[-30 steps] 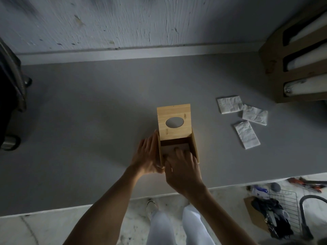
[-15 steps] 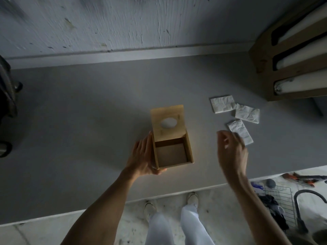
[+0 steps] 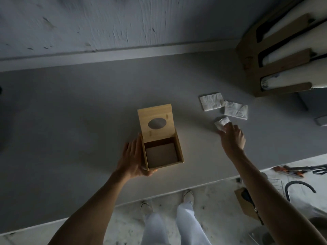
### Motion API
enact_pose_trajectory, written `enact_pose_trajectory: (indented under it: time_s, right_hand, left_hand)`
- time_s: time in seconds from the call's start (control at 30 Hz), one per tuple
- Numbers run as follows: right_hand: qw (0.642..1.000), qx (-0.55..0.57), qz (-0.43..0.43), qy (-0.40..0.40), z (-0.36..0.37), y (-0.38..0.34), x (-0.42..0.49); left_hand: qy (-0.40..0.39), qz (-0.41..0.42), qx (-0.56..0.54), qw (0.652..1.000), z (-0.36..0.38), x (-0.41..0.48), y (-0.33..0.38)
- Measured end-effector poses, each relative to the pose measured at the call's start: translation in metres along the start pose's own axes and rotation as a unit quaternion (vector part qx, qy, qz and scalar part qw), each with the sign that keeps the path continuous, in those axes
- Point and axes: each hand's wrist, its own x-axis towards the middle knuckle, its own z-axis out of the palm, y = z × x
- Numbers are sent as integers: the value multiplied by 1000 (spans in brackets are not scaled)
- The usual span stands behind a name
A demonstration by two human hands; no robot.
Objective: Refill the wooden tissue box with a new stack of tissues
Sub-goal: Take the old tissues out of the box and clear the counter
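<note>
Your right hand (image 3: 232, 137) has reached the nearest tissue (image 3: 221, 122), grip pinching its crumpled end, left hand (image 3: 131, 156) holding the open wooden tissue box (image 3: 156, 121) on the table (image 3: 70, 121); tugging may tear it.

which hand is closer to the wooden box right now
Left. The left hand holds the wooden box by its left wall, thumb round the near corner. The right hand is apart from it, off to its right, pinching a folded tissue.
</note>
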Motion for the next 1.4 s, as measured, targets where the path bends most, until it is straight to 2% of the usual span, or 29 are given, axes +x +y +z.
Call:
enact_pose_trajectory:
  time_s: [0.13, 0.17, 0.23, 0.27, 0.3, 0.37, 0.4, 0.43, 0.53, 0.63, 0.7, 0.73, 0.77, 0.87, 0.9, 0.97, 1.03, 1.13, 1.3, 1.4]
  right_hand:
    - [998, -41, -25, 50, 4, -5, -12]
    - [998, -9, -11, 56, 2, -4, -11]
    - [990, 119, 68, 42, -5, 6, 0]
    - [971, 210, 114, 16, -9, 14, 8]
    - [935, 319, 154, -11, -13, 21, 14]
    - [822, 511, 237, -86, -17, 29, 13]
    - [786, 547, 262, -123, -17, 31, 11]
    - [778, 546, 267, -157, -14, 33, 8]
    - [814, 489, 234, -208, -7, 33, 2]
    - [888, 395, 161, -171, -3, 29, 2]
    - [919, 347, 117, -149, -8, 22, -3]
    - [919, 356, 93, -142, -15, 17, -6]
    - [905, 394, 71, -146, -24, 10, -9]
    - [803, 555, 32, -213, -57, -27, -20]
    - [793, 565, 0, -227, -67, -43, -25]
    - [808, 525, -95, -251, -82, -79, -38]
    - [841, 424, -202, -269, -84, -115, -53]
    - [877, 269, -314, -243, -74, -149, -70]
    - [871, 126, -370, -297, -50, -162, -82]
    - [867, 73, -389, -302, -39, -163, -89]
  left_hand:
    - [3, 9, -8, 1000, -1, -1, 0]
    - [4, 13, -10, 1000, -1, -1, -1]
    - [-5, 12, -12, 1000, 0, -1, -2]
    - [-11, 9, -14, 1000, 0, -1, -2]
    - [-15, 5, -16, 1000, 0, -1, -2]
    - [-23, 1, -23, 999, 0, -1, -2]
    - [-25, -2, -26, 999, 0, -1, -2]
    - [-28, -4, -27, 999, 0, -1, -2]
    - [-33, -5, -21, 999, 1, -1, -1]
    - [-20, -4, -20, 1000, 2, -2, -3]
    - [-22, -9, -14, 1000, 1, -2, -2]
    - [-26, -13, -11, 1000, 1, -3, -1]
    - [-27, -16, -9, 999, 0, -3, -1]
    - [-25, -17, -18, 999, -2, -3, 0]
    - [-21, -13, -18, 1000, -2, -3, 0]
    - [-11, -9, -10, 1000, -3, -3, 0]
    - [-5, -9, -9, 1000, -2, -3, 1]
    - [-13, -10, -14, 1000, 1, -3, 0]
    - [1, -4, -19, 1000, 5, -2, -2]
    - [17, 1, -49, 999, 6, -2, -4]
